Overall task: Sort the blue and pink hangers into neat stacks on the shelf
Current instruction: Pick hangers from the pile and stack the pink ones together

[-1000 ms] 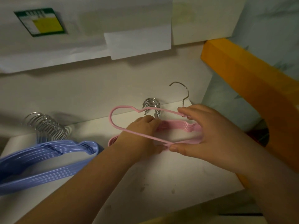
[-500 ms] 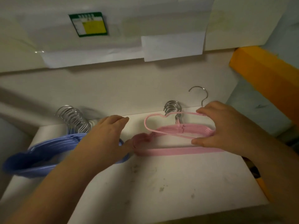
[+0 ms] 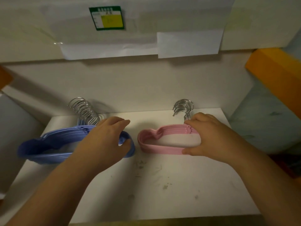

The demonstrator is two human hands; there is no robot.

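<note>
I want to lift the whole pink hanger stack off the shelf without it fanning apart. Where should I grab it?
Probably pinch the pink hanger stack across its two long bars, coming from above at the right, as the right hand does. The bars lie flat and aligned there; the metal hooks at the back splay.

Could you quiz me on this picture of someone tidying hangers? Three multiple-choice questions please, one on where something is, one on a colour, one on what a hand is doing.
1. Where does the pink stack lie relative to the blue stack?
A. To its right
B. On top of it
C. Behind it

2. What colour is the square on the green-bordered label?
A. Red
B. Yellow
C. Black

3. What is the right hand doing?
A. Hanging idle
B. Pointing at the wall
C. Gripping the pink stack

Answers: 1 A, the stacks sit side by side on the shelf, apart. 2 B, the square is yellow. 3 C, fingers and thumb span the pink hangers.
</note>
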